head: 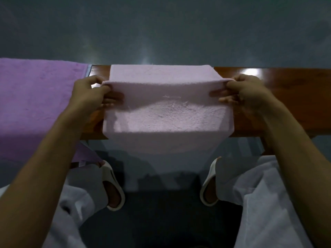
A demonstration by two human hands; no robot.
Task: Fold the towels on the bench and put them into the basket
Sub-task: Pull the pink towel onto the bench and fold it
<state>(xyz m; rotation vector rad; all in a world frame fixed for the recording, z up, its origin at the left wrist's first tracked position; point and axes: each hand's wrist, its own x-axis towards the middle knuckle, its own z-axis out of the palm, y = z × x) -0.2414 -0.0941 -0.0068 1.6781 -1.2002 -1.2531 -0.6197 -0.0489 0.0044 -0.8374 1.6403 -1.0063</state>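
My forearms, left point(44, 158) and right point(295, 140), enter from the lower corners. They pass above my white trousers point(265, 194), my left sandal point(112, 187) and my right sandal point(209, 187).

Left hand point(89, 93): the thumb lies on top and the fingers point(114, 97) curl beneath, pinching the left end of a fold in the pale pink towel point(166, 115). Right hand point(249, 93): the same pinch closes on the right end of that fold.

Between the two grips the folded edge runs nearly straight and is raised off the bench point(286, 97) (a shadow falls on the cloth just below it). This towel lies across the middle of the bench. Its far part lies flat up to the far edge, and its near part drapes over the near edge and hangs down between my feet.

The bench is glossy brown wood and shows bare just beside each hand. A purple towel point(35, 97) covers the bench's left end, apart from the pink one, with my left hand between them; it too hangs over the near edge. Beyond the far edge lies the grey floor point(161, 29), with blurred patches of reflected light.
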